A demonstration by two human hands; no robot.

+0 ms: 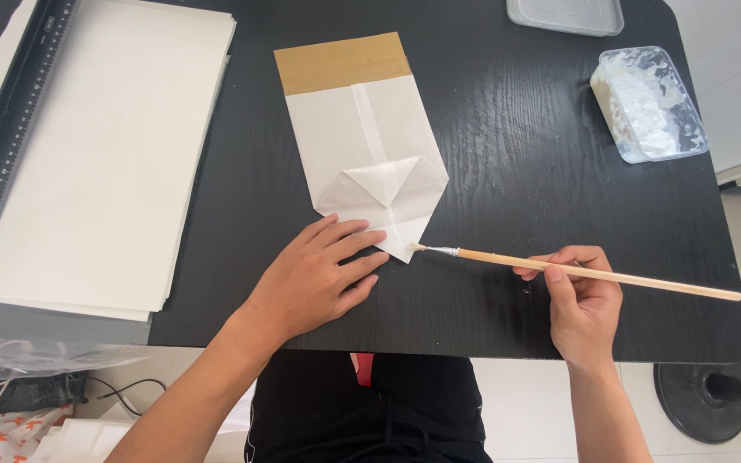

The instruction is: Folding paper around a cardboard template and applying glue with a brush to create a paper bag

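Seen from above, a half-made white paper bag (362, 146) lies flat on a black table (516, 171). Nearest the viewer, the left hand (319, 279) rests open, fingers spread, pressing the bag's near corner. Right of the bag, the right hand (581, 300) pinches a thin wooden brush (576, 272), its bristles touching the bag's bottom edge. The bottom is already folded into a diamond; gluing looks under way. Farther right of the bag sits a tub of white paste (649, 103); left of it, stacked paper sheets (96, 163) under a black ruler (15, 111)
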